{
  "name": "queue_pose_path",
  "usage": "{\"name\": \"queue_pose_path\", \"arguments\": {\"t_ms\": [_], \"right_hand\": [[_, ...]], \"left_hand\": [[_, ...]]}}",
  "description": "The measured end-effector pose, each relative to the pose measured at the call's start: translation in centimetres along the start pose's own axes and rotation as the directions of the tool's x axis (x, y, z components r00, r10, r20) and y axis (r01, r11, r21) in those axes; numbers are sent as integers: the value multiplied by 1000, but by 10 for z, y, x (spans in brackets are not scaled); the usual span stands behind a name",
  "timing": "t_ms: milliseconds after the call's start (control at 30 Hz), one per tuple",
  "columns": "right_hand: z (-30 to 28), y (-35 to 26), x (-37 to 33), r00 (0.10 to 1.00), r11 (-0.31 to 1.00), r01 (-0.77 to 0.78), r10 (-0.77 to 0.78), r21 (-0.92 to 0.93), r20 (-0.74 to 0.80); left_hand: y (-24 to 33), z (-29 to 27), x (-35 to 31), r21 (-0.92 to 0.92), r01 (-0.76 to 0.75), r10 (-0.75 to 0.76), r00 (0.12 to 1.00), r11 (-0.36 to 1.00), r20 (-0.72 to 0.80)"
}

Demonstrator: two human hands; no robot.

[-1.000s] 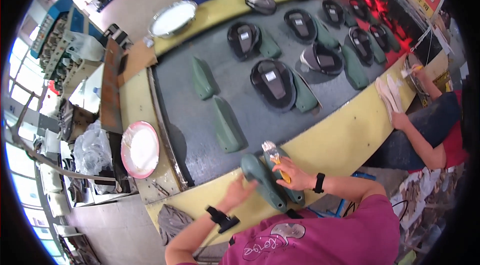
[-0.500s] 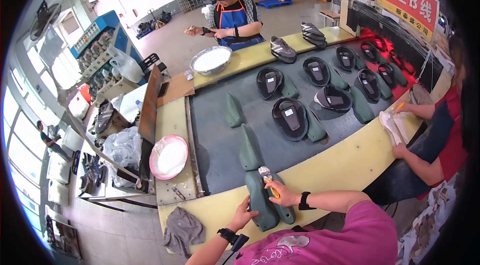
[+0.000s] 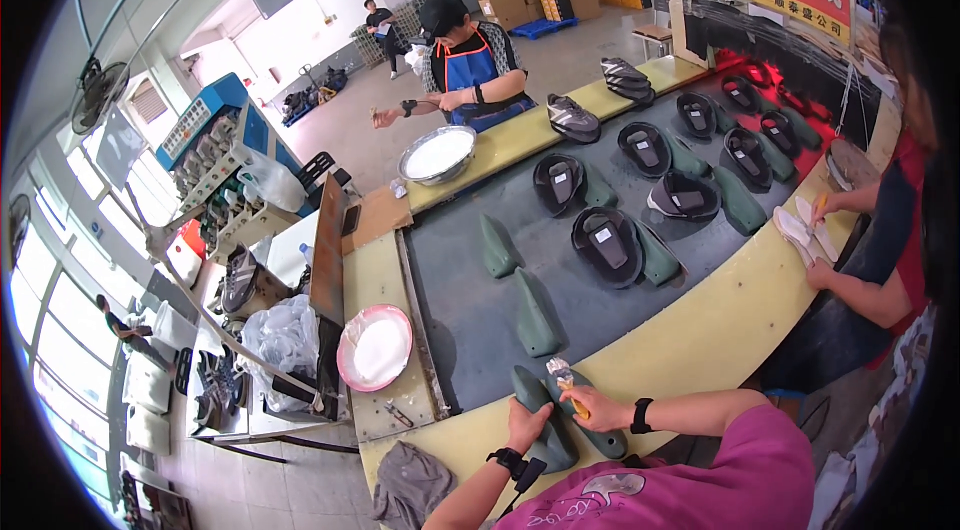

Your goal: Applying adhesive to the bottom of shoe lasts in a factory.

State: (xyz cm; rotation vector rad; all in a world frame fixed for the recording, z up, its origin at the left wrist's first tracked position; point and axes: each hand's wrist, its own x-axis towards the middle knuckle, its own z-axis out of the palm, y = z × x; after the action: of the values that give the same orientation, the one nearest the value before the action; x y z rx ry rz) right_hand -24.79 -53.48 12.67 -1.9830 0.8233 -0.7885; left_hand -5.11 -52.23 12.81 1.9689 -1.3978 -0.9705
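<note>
Two green shoe lasts lie side by side at the near edge of the table, right in front of me. My left hand (image 3: 530, 424) is closed round the left last (image 3: 553, 446), thumb across its top. In my right hand (image 3: 600, 409) is a brush (image 3: 561, 372) with a yellow handle and white-coated bristles. Its bristles are over the far end of the right last (image 3: 606, 441); whether they touch it I cannot tell. Beyond them, two more green lasts, a nearer one (image 3: 536, 318) and a farther one (image 3: 496, 248), lie on the grey belt.
A pink-rimmed bowl of white liquid (image 3: 377, 348) stands at left, near a grey cloth (image 3: 412, 483). Several dark shoe uppers (image 3: 607, 246) with lasts sit on the belt (image 3: 452, 330). A co-worker (image 3: 470, 80) stands across by a metal bowl (image 3: 437, 155); another's hands (image 3: 826, 275) hold pale soles at right.
My view has shifted, so the table appears farther right. My left hand now wraps the left last more fully. The brush has moved from between the lasts' tips onto the right one's side.
</note>
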Motion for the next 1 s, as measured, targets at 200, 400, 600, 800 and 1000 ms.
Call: {"name": "queue_pose_path", "arguments": {"t_ms": [200, 400, 600, 800, 1000], "right_hand": [[2, -1, 2, 1000, 1000, 5, -5, 3, -24], [0, -7, 1, 1000, 999, -26, 27, -18, 5], [2, -5, -1, 1000, 1000, 10, -10, -7, -3], [4, 2, -1, 1000, 999, 13, -12, 30, -24], [4, -2, 3, 997, 999, 41, -41, 5, -60]], "left_hand": [[-8, -3, 7, -121, 13, -1, 995, 993, 96], [-14, 2, 4, -108, -39, 40, 999, 993, 10], [-25, 9, 7, -73, -10, 11, 1000, 997, 6], [-1, 1, -10, -24, -10, 8, 998, 1000, -65], [0, -3, -19, 60, 66, -68, 997, 996, 47]]}}
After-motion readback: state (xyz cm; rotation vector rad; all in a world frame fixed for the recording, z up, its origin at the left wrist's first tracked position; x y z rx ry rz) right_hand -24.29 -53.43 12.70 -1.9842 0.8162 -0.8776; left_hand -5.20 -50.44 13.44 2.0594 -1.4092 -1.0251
